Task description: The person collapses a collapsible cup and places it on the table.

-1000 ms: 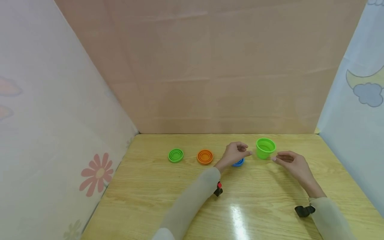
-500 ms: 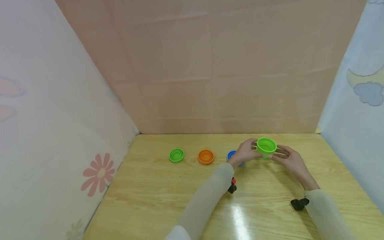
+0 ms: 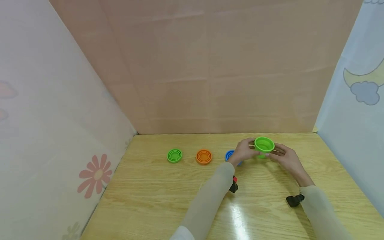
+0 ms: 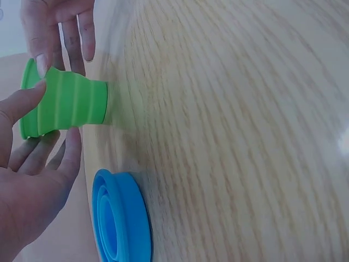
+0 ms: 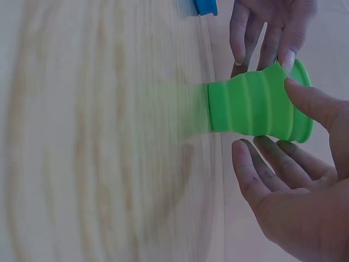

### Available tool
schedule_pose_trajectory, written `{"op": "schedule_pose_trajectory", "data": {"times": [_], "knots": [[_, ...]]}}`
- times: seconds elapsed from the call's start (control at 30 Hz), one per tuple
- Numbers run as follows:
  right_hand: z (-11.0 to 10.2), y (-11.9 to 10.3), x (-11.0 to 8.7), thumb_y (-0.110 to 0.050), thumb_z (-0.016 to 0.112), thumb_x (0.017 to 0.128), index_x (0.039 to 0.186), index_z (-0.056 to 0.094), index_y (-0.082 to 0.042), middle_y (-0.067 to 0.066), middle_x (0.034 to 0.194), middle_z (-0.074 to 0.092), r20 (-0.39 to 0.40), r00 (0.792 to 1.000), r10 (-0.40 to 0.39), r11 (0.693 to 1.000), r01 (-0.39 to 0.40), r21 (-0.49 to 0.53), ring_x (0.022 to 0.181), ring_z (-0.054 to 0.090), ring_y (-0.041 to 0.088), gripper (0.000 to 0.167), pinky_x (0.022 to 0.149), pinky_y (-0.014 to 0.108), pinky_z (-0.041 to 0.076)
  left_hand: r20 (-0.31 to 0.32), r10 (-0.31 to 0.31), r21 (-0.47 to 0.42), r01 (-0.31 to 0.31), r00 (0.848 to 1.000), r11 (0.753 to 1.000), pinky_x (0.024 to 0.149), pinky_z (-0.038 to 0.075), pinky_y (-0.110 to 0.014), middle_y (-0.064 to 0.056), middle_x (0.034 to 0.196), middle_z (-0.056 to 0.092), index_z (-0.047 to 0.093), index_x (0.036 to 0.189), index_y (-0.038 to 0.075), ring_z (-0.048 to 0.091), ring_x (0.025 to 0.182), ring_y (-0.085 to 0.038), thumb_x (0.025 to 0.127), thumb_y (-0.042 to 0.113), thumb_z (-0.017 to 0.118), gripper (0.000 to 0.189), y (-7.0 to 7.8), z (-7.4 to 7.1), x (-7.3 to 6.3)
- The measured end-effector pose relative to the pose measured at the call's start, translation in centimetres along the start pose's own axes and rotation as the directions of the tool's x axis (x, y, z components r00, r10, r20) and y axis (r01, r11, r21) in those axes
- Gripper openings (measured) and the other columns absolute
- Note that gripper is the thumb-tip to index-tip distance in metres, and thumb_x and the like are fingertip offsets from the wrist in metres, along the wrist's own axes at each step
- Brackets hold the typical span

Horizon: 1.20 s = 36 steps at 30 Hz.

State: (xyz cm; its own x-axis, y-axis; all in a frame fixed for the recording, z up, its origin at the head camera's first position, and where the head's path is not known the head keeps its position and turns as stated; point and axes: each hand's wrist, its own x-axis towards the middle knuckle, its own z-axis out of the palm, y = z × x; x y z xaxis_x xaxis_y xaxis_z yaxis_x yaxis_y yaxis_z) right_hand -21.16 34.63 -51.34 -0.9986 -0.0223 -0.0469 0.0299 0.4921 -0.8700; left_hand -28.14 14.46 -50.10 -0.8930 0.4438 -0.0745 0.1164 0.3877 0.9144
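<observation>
An extended green collapsible cup point(image 3: 264, 144) is upright at the back right of the table, with its ribbed wall drawn out. My left hand point(image 3: 244, 151) holds its left side, the thumb on the near wall below the rim and the fingers round the far side. From the right, my right hand point(image 3: 287, 160) holds the same cup, its thumb just under the rim and its fingers along the side. The right wrist view shows the cup's base point(image 5: 217, 107) at the tabletop, near its green reflection. A blue collapsed cup point(image 4: 124, 218) lies beside my left hand, partly covered by it.
Farther left on the wooden table point(image 3: 156, 186) lie an orange collapsed cup point(image 3: 204, 157) and a green collapsed cup point(image 3: 174, 156), in a row with the blue one. A brown back wall point(image 3: 207, 83) and pale side panels enclose the table.
Both hands have come in from either side and taken hold of the extended green cup. The left hand moved right, the right hand left. The collapsed cups stay put.
</observation>
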Motion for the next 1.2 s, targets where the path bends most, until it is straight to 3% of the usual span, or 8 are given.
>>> {"op": "schedule_pose_trajectory", "data": {"times": [0.1, 0.2, 0.33, 0.67, 0.77, 0.83, 0.93, 1.2], "knots": [[0.1, -0.1, 0.0, -0.044, 0.069, 0.102, 0.164, 0.03, 0.0, 0.031, 0.16, 0.044, -0.005, 1.0, -0.001, 1.0, 0.001, -0.007, 0.139, 0.058, 0.038, 0.085, 0.09, 0.018, 0.061, -0.004, -0.004, -0.014, 0.004, 1.0, 1.0, 0.089, 0.063, -0.023, 0.003, 0.136, 0.07, 0.062, 0.144, 0.02, 0.071, 0.123, -0.021, 0.089, 0.018, 0.086, 0.06, -0.1, -0.1, 0.0], [0.2, -0.2, -0.1, -0.043, 0.07, 0.101, 0.163, 0.033, -0.002, 0.03, 0.159, 0.046, -0.015, 1.0, 0.002, 1.0, -0.002, -0.013, 0.124, 0.068, 0.015, 0.083, 0.091, 0.021, 0.062, -0.011, -0.009, -0.018, 0.009, 1.0, 1.0, 0.086, 0.063, -0.021, 0.005, 0.134, 0.071, 0.064, 0.142, 0.022, 0.072, 0.121, -0.019, 0.088, 0.018, 0.087, 0.06, -0.2, -0.2, -0.1], [0.3, -0.5, -0.5, -0.043, 0.071, 0.1, 0.162, 0.036, -0.004, 0.028, 0.158, 0.048, -0.009, 1.0, 0.001, 1.0, -0.002, -0.011, 0.103, 0.054, -0.022, 0.081, 0.095, 0.031, 0.063, -0.003, 0.006, -0.004, -0.006, 1.0, 1.0, 0.081, 0.062, -0.019, 0.004, 0.13, 0.072, 0.065, 0.14, 0.021, 0.075, 0.111, -0.014, 0.087, 0.019, 0.089, 0.059, -0.3, -1.0, -0.7], [1.1, -2.6, -2.1, -0.044, 0.072, 0.1, 0.158, 0.043, -0.003, 0.027, 0.154, 0.054, -0.004, 1.0, -0.012, 1.0, 0.012, -0.017, 0.101, 0.052, -0.023, 0.077, 0.103, 0.058, 0.058, 0.054, 0.051, 0.018, -0.052, 0.997, 0.998, 0.082, 0.061, -0.017, 0.008, 0.123, 0.073, 0.069, 0.134, 0.021, 0.073, 0.101, -0.005, 0.087, 0.022, 0.089, 0.051, -0.3, -3.5, -2.7], [1.4, -2.9, -2.4, -0.043, 0.071, 0.101, 0.157, 0.044, -0.003, 0.027, 0.152, 0.055, -0.002, 1.0, -0.027, 0.999, 0.027, -0.02, 0.109, 0.063, -0.009, 0.074, 0.103, 0.055, 0.06, 0.059, 0.063, 0.021, -0.064, 0.996, 0.998, 0.08, 0.062, -0.017, 0.006, 0.123, 0.073, 0.069, 0.133, 0.019, 0.074, 0.101, -0.007, 0.087, 0.021, 0.088, 0.05, -0.4, -4.1, -3.2], [1.7, -3.1, -2.5, -0.042, 0.07, 0.101, 0.157, 0.045, -0.004, 0.027, 0.151, 0.056, 0.005, 0.999, -0.043, 0.999, 0.043, -0.025, 0.118, 0.07, 0.011, 0.072, 0.102, 0.048, 0.062, 0.064, 0.069, 0.019, -0.071, 0.996, 0.997, 0.079, 0.062, -0.016, 0.005, 0.123, 0.073, 0.07, 0.133, 0.018, 0.074, 0.101, -0.008, 0.087, 0.019, 0.088, 0.049, -0.5, -4.4, -3.5], [2.2, -3.4, -2.7, -0.036, 0.071, 0.102, 0.157, 0.044, -0.003, 0.027, 0.15, 0.058, 0.024, 0.997, -0.078, 0.997, 0.078, -0.021, 0.131, 0.064, 0.041, 0.07, 0.099, 0.04, 0.064, 0.079, 0.079, 0.023, -0.081, 0.994, 0.996, 0.08, 0.062, -0.016, 0.004, 0.124, 0.073, 0.07, 0.133, 0.018, 0.074, 0.1, -0.007, 0.087, 0.019, 0.088, 0.049, -0.9, -5.0, -4.2], [4.0, -4.5, -3.5, -0.032, 0.074, 0.1, 0.154, 0.048, -0.004, 0.027, 0.147, 0.06, 0.058, 0.989, -0.134, 0.991, 0.134, 0.004, 0.128, 0.065, 0.047, 0.066, 0.092, 0.042, 0.066, 0.113, 0.092, 0.024, -0.095, 0.989, 0.995, 0.087, 0.062, -0.019, 0.007, 0.124, 0.073, 0.07, 0.132, 0.021, 0.073, 0.105, -0.006, 0.087, 0.023, 0.088, 0.049, -1.9, -7.1, -6.5]]}}
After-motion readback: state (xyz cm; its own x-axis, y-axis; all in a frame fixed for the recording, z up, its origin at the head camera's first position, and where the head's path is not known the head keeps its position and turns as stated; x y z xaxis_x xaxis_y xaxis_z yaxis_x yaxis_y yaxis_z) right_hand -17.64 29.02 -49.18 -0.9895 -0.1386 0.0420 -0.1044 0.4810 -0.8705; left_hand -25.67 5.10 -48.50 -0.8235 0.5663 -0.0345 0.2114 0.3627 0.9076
